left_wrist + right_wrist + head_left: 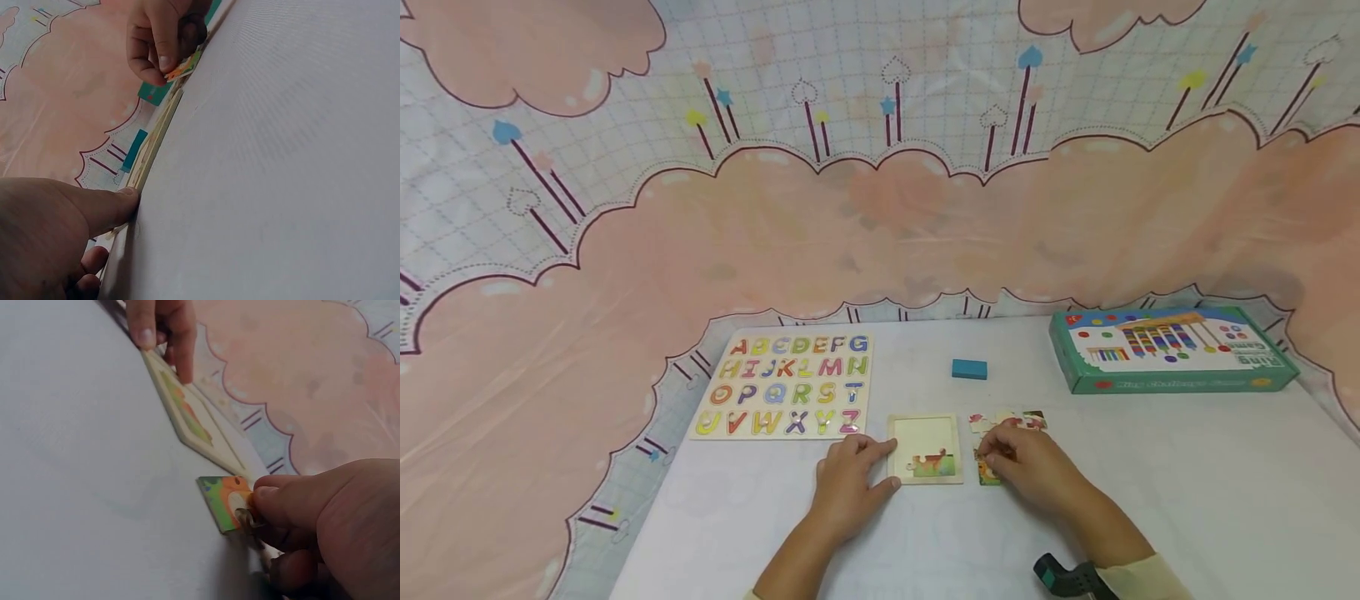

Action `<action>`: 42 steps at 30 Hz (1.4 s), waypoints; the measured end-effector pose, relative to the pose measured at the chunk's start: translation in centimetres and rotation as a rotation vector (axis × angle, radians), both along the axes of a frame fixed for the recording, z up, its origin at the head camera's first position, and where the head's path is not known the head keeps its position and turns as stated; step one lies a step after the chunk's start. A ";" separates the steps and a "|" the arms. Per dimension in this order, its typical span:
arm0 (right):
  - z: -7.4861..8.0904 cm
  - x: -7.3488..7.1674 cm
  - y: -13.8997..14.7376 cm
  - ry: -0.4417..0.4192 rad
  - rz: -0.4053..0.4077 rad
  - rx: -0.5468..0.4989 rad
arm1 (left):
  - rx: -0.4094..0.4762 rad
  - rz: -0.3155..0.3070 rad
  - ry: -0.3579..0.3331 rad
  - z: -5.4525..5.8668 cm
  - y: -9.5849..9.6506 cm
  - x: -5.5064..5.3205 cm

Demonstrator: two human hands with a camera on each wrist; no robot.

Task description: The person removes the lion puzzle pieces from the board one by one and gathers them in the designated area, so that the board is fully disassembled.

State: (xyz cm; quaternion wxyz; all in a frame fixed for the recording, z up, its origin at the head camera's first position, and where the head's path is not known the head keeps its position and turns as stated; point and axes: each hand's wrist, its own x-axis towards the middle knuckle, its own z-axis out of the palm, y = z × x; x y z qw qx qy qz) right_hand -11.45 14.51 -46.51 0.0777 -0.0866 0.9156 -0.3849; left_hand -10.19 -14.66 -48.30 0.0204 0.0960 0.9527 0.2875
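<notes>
A square wooden puzzle tray [925, 432] lies on the white table, with a few joined picture pieces [934, 465] along its bottom edge. My left hand [848, 483] rests at the tray's left side, thumb and forefinger touching its edge. To the right of the tray lie several loose puzzle pieces [1032, 421], partly covered by my right hand [1037, 468]. That hand pinches a green and orange puzzle piece [217, 501] between thumb and fingers. In the left wrist view, the pinched piece [190, 62] shows under the fingertips.
An alphabet board [863, 408] with coloured letters lies at the left. Behind the tray is a blue block [970, 369]. A green toy box [1172, 350] stands at the back right. A patterned cloth [880, 233] hangs behind the table.
</notes>
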 end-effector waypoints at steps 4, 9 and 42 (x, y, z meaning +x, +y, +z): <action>-0.4 0.2 -0.1 0.056 0.013 0.061 | -0.033 0.015 0.007 0.1 0.1 0.1; -0.6 0.4 -0.3 0.107 -0.003 0.113 | -0.058 0.039 0.015 0.3 0.5 0.2; 0.1 -2.5 -6.1 0.311 0.382 0.166 | -0.056 -0.034 0.076 0.4 3.0 0.2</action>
